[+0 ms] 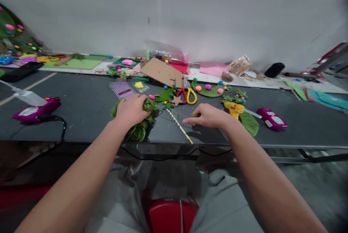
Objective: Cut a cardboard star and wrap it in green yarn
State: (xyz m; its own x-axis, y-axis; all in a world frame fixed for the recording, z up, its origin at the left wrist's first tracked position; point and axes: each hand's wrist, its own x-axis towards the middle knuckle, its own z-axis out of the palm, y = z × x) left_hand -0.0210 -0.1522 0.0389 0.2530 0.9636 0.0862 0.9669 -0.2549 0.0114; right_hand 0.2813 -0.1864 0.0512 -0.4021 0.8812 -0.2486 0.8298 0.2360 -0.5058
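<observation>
My left hand (132, 109) is closed over a loose bundle of green yarn (137, 130) near the table's front edge. To its right, my right hand (202, 116) has its fingers bent together, with a bit of green showing at the fingertips. A thin strand seems to run between the hands. Between them a patterned pencil (179, 127) lies slantwise on the table. Just beyond are scissors (187, 96) with red and yellow handles, a brown star (177, 100) and a green wrapped crescent (208, 88) with pompoms.
A yellow glue gun (234, 109) and a purple device (272, 119) lie to the right. Another purple device (37, 110) is at left. A phone (123, 90) and a brown cardboard piece (162, 73) lie farther back. A black cable (163, 159) hangs below the table edge.
</observation>
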